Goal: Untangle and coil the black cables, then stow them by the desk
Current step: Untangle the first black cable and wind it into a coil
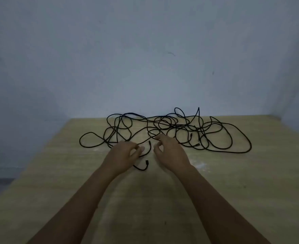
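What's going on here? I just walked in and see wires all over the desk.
A person is starting to sort a tangle of black cables spread across the far side of a wooden desk against a wall. The left hand pinches a strand near a loose cable end, and the right hand reaches into the near edge of the tangle with curled fingers. Nothing is coiled yet.

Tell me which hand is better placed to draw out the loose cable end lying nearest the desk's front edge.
Left. The left hand already grips the strand leading to that loose cable end, which curls right beside it. The right hand is busy further in, fingers curled at the edge of the tangle of black cables.
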